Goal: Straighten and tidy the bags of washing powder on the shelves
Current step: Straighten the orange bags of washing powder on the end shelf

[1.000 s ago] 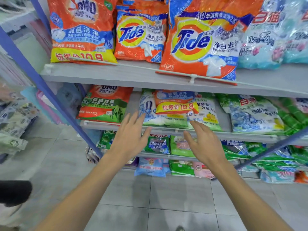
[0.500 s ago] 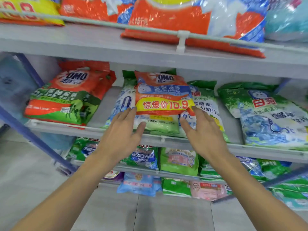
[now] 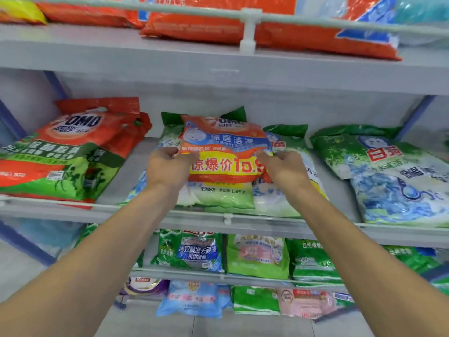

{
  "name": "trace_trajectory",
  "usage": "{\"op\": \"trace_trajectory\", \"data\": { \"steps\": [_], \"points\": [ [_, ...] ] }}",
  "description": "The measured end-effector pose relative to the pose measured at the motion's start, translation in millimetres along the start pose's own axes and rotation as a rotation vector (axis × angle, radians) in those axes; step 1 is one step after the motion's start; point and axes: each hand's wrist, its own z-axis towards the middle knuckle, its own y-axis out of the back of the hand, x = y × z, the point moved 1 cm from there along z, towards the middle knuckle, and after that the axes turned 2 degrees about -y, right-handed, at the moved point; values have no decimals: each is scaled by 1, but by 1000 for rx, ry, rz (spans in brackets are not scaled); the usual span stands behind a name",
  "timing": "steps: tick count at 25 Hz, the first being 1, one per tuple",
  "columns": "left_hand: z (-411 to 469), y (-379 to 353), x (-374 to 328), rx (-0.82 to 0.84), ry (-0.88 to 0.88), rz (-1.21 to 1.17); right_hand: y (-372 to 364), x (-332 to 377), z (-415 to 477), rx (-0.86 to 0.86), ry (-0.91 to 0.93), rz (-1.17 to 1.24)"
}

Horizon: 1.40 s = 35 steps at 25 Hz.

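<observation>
A small orange OMO bag (image 3: 224,147) with a yellow price band lies on top of green-and-white bags (image 3: 226,195) in the middle of the second shelf (image 3: 267,221). My left hand (image 3: 167,166) grips its left edge with curled fingers. My right hand (image 3: 283,167) grips its right edge the same way. The bag's lower corners are hidden behind my hands.
A large orange-and-green OMO bag (image 3: 70,152) lies at the shelf's left, a green-and-blue bag (image 3: 393,181) at its right. Orange bags (image 3: 243,27) sit behind a rail on the shelf above. Lower shelves hold several green, blue and pink bags (image 3: 257,259). Blue uprights (image 3: 14,237) frame the rack.
Both hands reached from open air to the second shelf and closed on the small orange bag's two side edges. The camera came closer and lower.
</observation>
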Motion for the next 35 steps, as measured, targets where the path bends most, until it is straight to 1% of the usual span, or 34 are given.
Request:
{"op": "trace_trajectory", "data": {
  "steps": [4,6,8,10,12,16,18,20,22,24,26,31,35],
  "points": [
    [-5,32,3,66,250,13,29,-5,-32,232,-59,25],
    [-12,38,10,167,327,57,32,-10,-45,317,-89,45],
    [-19,34,13,283,329,140,23,-17,-54,325,-71,90],
    [-18,30,14,338,295,139,17,-20,-60,313,-57,188],
    [-19,33,7,376,311,144,18,-18,-63,301,-117,289],
    [-45,42,-7,472,483,89,24,-13,-82,432,-321,447],
    [-66,49,-6,519,562,25,26,-15,-99,464,-372,466],
    [-89,59,-2,542,572,-54,30,-18,-118,476,-401,443],
    [-112,69,-3,523,516,-117,38,-20,-136,484,-414,454],
    [-131,81,-7,485,442,-120,44,-16,-155,504,-401,477],
    [-145,96,-15,441,392,-108,46,-8,-174,526,-353,470],
    [-184,132,-49,371,312,-134,45,24,-213,475,-247,386],
    [-219,156,-80,218,252,-175,40,56,-244,486,-125,367]
  ]
}}
